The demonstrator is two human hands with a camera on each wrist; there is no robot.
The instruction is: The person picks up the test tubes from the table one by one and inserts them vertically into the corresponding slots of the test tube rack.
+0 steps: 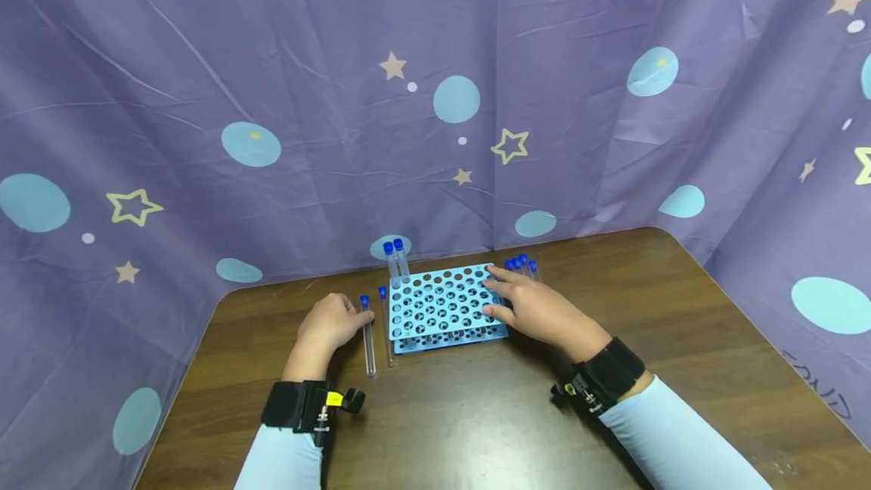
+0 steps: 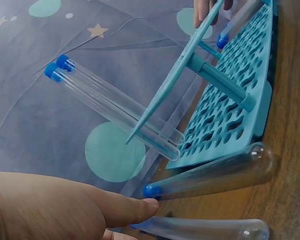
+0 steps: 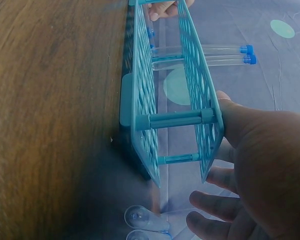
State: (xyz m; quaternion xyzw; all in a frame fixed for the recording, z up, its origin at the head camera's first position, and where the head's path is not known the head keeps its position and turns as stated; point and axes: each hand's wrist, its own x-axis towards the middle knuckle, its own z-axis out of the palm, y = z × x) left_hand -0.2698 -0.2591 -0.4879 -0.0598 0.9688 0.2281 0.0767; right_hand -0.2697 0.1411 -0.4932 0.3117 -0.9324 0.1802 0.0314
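A light-blue test tube rack (image 1: pixel 445 305) with two perforated tiers stands on the table. Two clear test tubes (image 2: pixel 112 102) with blue caps are upright in its back left corner. My left hand (image 1: pixel 333 321) pinches a blue-capped test tube (image 1: pixel 369 346) near its cap, left of the rack; the tube's round end points toward me. Between that tube and the rack lies another capped test tube (image 2: pixel 215 172). My right hand (image 1: pixel 534 307) rests on the rack's right edge, fingers spread, with the thumb (image 3: pixel 227 115) against the top tier.
Several blue-capped test tubes (image 1: pixel 522 265) are just past the rack's right side, partly behind my right hand. A purple curtain (image 1: pixel 340 112) with stars and dots hangs directly behind the brown wooden table (image 1: pixel 449 422).
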